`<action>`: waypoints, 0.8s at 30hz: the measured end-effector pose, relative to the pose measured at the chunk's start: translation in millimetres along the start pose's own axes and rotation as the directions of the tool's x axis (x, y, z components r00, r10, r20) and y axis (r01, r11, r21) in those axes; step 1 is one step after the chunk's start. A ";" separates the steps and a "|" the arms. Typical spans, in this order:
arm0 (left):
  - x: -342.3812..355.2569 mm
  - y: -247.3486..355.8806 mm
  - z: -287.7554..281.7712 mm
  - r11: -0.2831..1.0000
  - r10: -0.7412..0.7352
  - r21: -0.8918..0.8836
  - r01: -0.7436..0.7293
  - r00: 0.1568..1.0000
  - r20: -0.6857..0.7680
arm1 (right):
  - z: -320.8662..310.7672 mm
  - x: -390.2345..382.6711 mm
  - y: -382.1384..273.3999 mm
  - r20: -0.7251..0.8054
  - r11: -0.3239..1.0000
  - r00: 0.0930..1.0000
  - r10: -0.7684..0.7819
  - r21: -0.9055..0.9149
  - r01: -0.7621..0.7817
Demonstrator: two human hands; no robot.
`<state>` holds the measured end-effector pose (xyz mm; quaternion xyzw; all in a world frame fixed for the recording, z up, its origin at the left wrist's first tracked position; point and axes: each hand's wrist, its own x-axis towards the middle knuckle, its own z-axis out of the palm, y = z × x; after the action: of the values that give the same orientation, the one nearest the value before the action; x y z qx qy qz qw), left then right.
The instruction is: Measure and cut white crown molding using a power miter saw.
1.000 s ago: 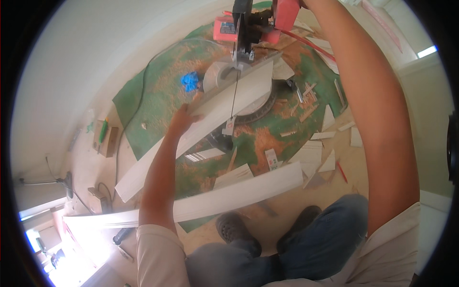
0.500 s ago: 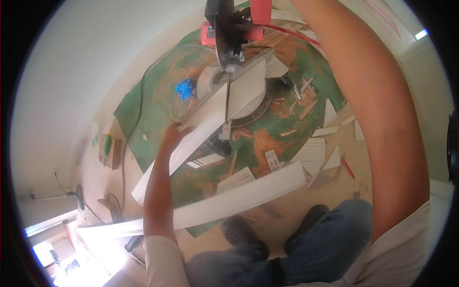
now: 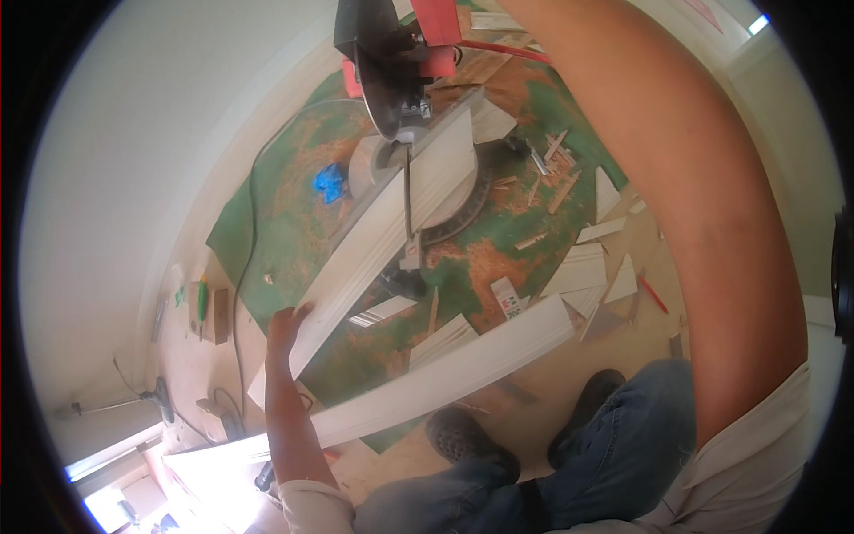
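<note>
A long white grooved board lies slanted across the table of a mitre saw, reaching down to the lower left. My left hand grips its left edge near the lower end, the thumb over the top. The saw's round blade is raised above the board, and a dark slot crosses beneath it. I cannot tell whether the white piece right of the slot is joined to the board. My right arm stretches up past the top edge toward the saw; the right hand is out of sight.
Another long white board lies before my feet. White offcuts, wood slivers and a red pencil are scattered at the right. A sawdust-covered green sheet lies under the saw, with crumpled blue plastic and a cable on it.
My left hand has slid down along the board toward its lower left end. The saw blade stays raised. The whole view has shifted slightly.
</note>
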<state>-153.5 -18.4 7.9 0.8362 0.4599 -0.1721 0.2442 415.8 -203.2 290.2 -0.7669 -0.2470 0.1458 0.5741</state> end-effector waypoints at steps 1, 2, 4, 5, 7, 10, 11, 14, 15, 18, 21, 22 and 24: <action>-0.1 2.9 -0.4 1.000 0.001 -0.001 -0.001 1.000 0.002 | 0.3 -0.1 0.8 0.001 1.000 1.000 -0.003 -0.006 0.003; 0.6 6.3 -0.7 0.999 0.023 0.035 -0.022 0.999 -0.033 | 0.5 -0.4 1.6 0.001 1.000 1.000 -0.002 -0.013 0.002; -0.8 21.1 -4.2 0.997 0.047 0.072 -0.042 0.997 -0.068 | 0.5 1.0 1.3 0.000 1.000 1.000 -0.004 -0.023 0.004; -1.4 29.9 -3.3 0.994 0.046 0.100 -0.038 0.996 -0.076 | 0.3 1.3 1.5 0.000 1.000 1.000 -0.004 -0.026 0.004; -1.1 51.9 2.9 0.991 0.045 0.128 -0.033 0.995 -0.086 | 1.4 2.9 -0.2 0.002 0.999 1.000 -0.006 -0.033 0.007; 8.3 86.2 15.7 0.990 0.134 0.051 -0.129 0.983 -0.124 | 1.9 5.3 1.9 -0.001 0.999 1.000 -0.009 -0.050 0.009; 14.5 96.0 16.6 0.991 0.137 0.005 -0.137 0.987 -0.085 | 1.7 6.6 2.3 -0.002 0.998 1.000 -0.006 -0.056 0.006; 25.2 115.0 12.6 0.986 0.142 -0.085 -0.145 0.989 -0.044 | 1.8 9.6 4.5 -0.003 0.997 1.000 -0.006 -0.073 0.005; 29.3 117.9 10.8 0.983 0.157 -0.085 -0.163 0.985 -0.065 | 2.8 11.5 4.4 -0.004 0.997 1.000 -0.005 -0.079 0.005; 37.6 130.9 11.1 0.978 0.169 -0.103 -0.180 0.980 -0.107 | 6.3 18.3 4.3 0.001 0.995 1.000 -0.006 -0.098 0.006; 33.4 144.9 13.1 0.974 0.140 -0.161 -0.162 0.981 -0.138 | 13.0 29.0 4.2 0.009 0.992 1.000 -0.009 -0.125 0.010; 31.7 146.2 11.5 0.968 0.122 -0.199 -0.150 0.982 -0.147 | 16.1 33.5 4.6 0.011 0.991 1.000 -0.008 -0.133 0.009; 37.8 141.7 15.3 0.970 0.114 -0.198 -0.143 0.982 -0.153 | 19.5 45.8 8.5 0.002 0.987 1.000 -0.004 -0.162 0.004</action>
<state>-14.0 -66.0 11.4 0.8442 0.4362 -0.0476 0.3080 446.0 -164.2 279.0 -0.8104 -0.2599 0.1247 0.5100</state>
